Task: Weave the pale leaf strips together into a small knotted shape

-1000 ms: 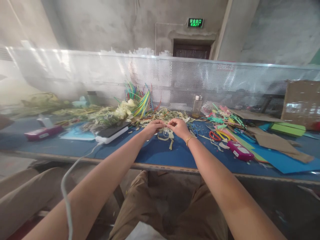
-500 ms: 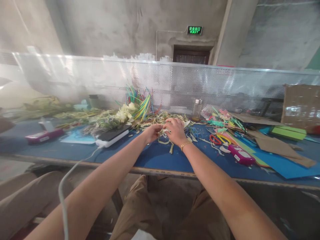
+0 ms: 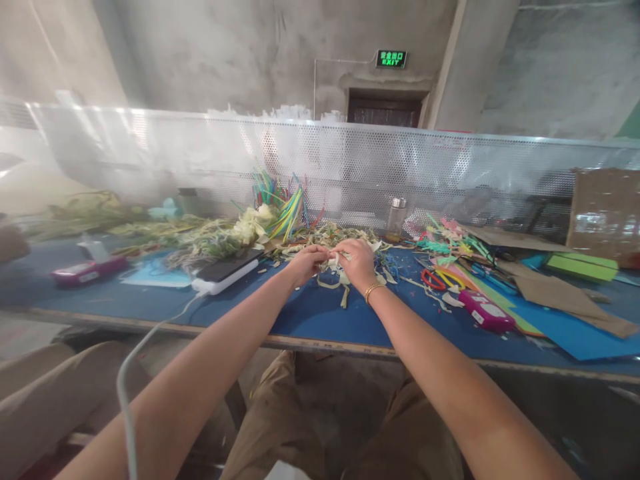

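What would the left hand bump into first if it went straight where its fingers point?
Most likely the right hand: the left hand points at it, fingertips very close, though whether they touch is unclear.

Hazy glare at left, pale streaks on perforated screen (image 3: 370, 163), blurred outer edges, wide-angle stretch, glowing green exit sign (image 3: 391, 59)

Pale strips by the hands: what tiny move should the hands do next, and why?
Perhaps the right hand should ease back slightly while the left hand holds steady: the two nearly meet by the pale strips and hide most of whatever may be between them, so space might help.
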`<state>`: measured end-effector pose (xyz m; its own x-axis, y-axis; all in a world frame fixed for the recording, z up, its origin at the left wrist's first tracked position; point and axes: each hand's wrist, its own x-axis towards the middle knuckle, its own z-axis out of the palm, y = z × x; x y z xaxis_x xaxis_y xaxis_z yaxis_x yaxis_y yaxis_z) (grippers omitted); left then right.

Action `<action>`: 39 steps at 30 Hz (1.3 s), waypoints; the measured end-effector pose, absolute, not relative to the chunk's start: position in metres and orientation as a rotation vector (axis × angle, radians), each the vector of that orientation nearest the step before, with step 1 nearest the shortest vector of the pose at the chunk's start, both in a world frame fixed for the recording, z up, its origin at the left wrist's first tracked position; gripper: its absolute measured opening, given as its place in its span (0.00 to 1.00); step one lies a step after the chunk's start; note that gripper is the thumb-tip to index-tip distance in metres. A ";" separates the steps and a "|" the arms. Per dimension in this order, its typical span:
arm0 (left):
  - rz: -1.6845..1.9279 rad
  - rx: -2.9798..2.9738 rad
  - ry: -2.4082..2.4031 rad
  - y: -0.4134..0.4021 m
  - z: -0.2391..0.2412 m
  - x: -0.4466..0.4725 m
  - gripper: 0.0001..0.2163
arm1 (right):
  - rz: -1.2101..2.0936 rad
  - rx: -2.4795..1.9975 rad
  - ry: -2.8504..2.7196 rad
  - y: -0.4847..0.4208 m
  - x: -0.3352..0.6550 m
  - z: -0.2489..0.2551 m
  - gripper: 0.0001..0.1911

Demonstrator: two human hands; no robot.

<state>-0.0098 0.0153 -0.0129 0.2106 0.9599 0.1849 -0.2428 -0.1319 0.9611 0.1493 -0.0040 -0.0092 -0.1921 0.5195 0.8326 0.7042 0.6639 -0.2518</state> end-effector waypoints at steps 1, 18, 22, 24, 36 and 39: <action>1.239 1.291 0.799 0.016 -0.013 -0.010 0.11 | -0.179 -0.982 -1.836 -0.002 0.151 -0.011 0.06; 1.269 1.504 0.729 0.015 -0.015 -0.010 0.11 | 0.481 -0.914 -1.682 0.012 0.148 -0.020 0.11; 1.256 1.367 0.745 0.012 -0.010 -0.010 0.10 | 0.765 -0.842 -1.586 0.011 0.145 -0.020 0.15; 1.243 1.321 0.738 0.012 -0.009 -0.011 0.10 | 0.828 -0.829 -1.547 0.010 0.145 -0.019 0.16; 1.240 1.175 0.708 0.018 -0.012 -0.016 0.13 | 0.957 -0.842 -1.483 0.005 0.146 -0.016 0.16; 1.255 1.164 0.703 0.018 -0.012 -0.016 0.13 | 0.992 -0.846 -1.471 0.008 0.145 -0.018 0.13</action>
<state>-0.0160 0.0184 -0.0116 0.2287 0.9569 0.1791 -0.3470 -0.0918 0.9334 0.1445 0.0075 -0.0182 -0.1277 0.9120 0.3899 -0.0196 0.3907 -0.9203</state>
